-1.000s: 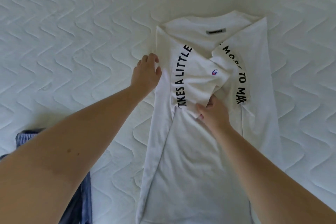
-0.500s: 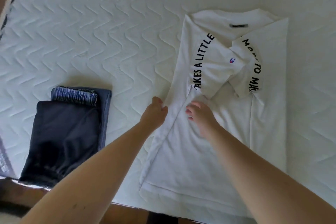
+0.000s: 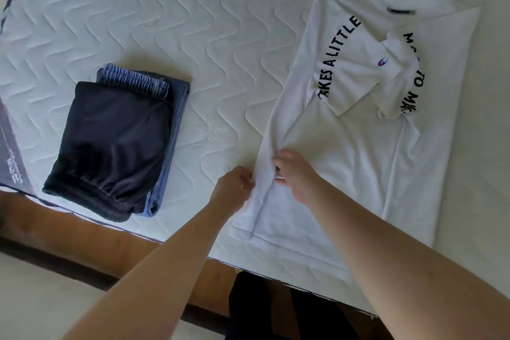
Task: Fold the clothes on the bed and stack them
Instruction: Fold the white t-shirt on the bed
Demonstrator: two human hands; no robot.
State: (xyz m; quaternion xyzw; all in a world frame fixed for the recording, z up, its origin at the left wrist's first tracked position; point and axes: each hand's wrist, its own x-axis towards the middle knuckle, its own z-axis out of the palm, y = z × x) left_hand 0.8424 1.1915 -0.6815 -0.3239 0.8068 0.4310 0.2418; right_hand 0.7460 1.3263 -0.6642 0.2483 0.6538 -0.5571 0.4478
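Note:
A white t-shirt (image 3: 358,152) with black curved lettering lies flat on the bed, both sides and sleeves folded inward. My left hand (image 3: 234,188) pinches the shirt's folded left edge low down, near the hem. My right hand (image 3: 295,171) grips the same fold from the other side, bunching the cloth between the two hands. To the left sits a stack of folded clothes: a dark navy garment (image 3: 110,146) on top of a blue denim one (image 3: 171,119).
The quilted white mattress (image 3: 165,22) stretches across the view. Its near edge and a brown wooden bed frame (image 3: 82,234) run along the bottom left. Dark clothing on my legs (image 3: 276,312) shows below the edge.
Both hands have slid down the shirt's left fold from the sleeve area toward the hem. The view shifted left and down, bringing the folded stack and bed edge into sight.

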